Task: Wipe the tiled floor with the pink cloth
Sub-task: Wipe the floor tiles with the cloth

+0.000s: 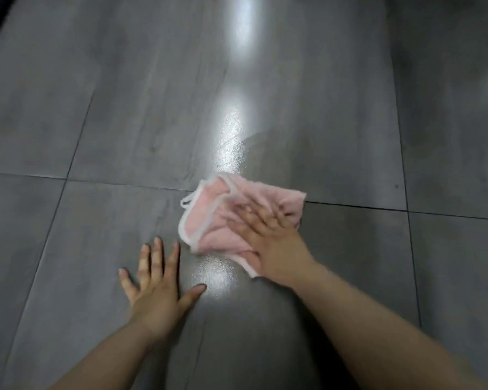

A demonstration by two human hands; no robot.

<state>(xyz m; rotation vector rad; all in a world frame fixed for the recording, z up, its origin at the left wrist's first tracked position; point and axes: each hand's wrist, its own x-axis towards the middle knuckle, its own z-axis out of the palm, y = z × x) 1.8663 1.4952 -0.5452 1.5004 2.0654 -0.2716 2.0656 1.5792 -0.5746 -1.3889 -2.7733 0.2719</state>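
Two bare forearms enter from the bottom edge of the view and reach forward over the floor. The left hand (155, 288) lies flat on the tiled floor (96, 136), palm down, fingers straight and spread wide, thumb angled out to the right; it holds nothing. The right hand (268, 243) lies palm down on the pink cloth (209, 215), fingers extended and pressing on the fabric rather than curled round it; the fingertips are blurred, so their exact lie cannot be told. The cloth is crumpled and folded over itself, with a pale trim along its edges and a small loop at its left corner. It lies on the floor across a grout line, just ahead of and to the right of the left hand, not touching it. The tiles are large, grey and glossy. A bright streak of reflected light runs up the middle of the floor, passing under the cloth.
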